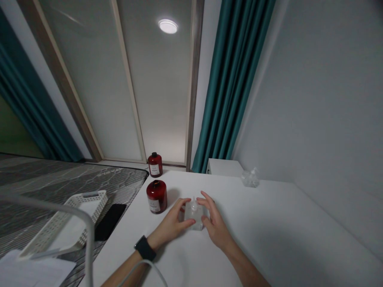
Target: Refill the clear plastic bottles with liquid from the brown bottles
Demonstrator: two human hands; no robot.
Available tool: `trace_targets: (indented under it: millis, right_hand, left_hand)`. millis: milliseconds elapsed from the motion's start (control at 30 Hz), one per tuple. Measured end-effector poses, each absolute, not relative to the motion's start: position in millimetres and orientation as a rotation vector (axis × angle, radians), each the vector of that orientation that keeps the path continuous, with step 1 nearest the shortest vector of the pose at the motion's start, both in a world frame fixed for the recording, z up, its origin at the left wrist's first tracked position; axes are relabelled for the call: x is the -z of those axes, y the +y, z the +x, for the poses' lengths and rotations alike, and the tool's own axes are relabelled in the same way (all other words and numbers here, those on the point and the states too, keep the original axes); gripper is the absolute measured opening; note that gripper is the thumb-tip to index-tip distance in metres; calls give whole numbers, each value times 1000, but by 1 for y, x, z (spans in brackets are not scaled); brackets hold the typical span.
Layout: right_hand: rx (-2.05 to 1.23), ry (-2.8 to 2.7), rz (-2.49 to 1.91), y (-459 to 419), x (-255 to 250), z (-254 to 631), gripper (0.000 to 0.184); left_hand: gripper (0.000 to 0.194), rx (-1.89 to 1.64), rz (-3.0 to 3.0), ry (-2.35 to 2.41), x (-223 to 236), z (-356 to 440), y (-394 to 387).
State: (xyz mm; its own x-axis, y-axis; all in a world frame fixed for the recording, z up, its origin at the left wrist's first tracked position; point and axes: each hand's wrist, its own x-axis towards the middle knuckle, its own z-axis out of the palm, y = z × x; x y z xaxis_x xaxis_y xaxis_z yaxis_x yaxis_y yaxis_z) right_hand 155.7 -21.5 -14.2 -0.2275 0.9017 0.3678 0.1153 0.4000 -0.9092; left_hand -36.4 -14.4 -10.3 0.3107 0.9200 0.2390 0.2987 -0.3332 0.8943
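A small clear bottle or pouch with a narrow nozzle on top (pixel 196 217) stands on the white table between my two hands; its exact kind is hard to make out. My left hand (pixel 176 219), with a dark watch on the wrist, grips its left side, thumb in front and fingers behind. From the other side my right hand (pixel 214 223) closes on its right edge with thumb and fingertips. Just left of my left hand stands a dark red bottle (pixel 156 197) with a black cap and white label.
Behind is a second red bottle (pixel 154 164). A similar clear container (pixel 250 177) sits at the table's far right, near a white cabinet (pixel 224 166). Left of the white table (pixel 269 239) are a black phone-like slab (pixel 110 222), a white basket (pixel 54 221) and a curved white cable (pixel 89 247).
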Motion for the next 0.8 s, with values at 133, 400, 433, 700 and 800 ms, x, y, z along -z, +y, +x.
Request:
trace_targets:
  millis: [133, 400, 433, 700, 800]
  right_hand:
    - [-933, -1625, -918, -26, 14, 154, 71]
    - [-882, -1715, -911, -30, 6, 154, 69]
    - [-838, -1718, -926, -30, 5, 154, 67]
    - [-884, -1752, -920, -32, 6, 156, 70]
    - [-835, -1704, -936, -32, 6, 156, 67]
  left_hand:
    - [55, -1038, 1811, 1091, 10, -35, -14]
    - [56, -1024, 1824, 1094, 9, -36, -14]
    - [56, -1024, 1822, 1095, 10, -36, -14]
    - [56, -1034, 1825, 1088, 9, -36, -14]
    - [56, -1034, 1824, 1094, 9, -36, -14]
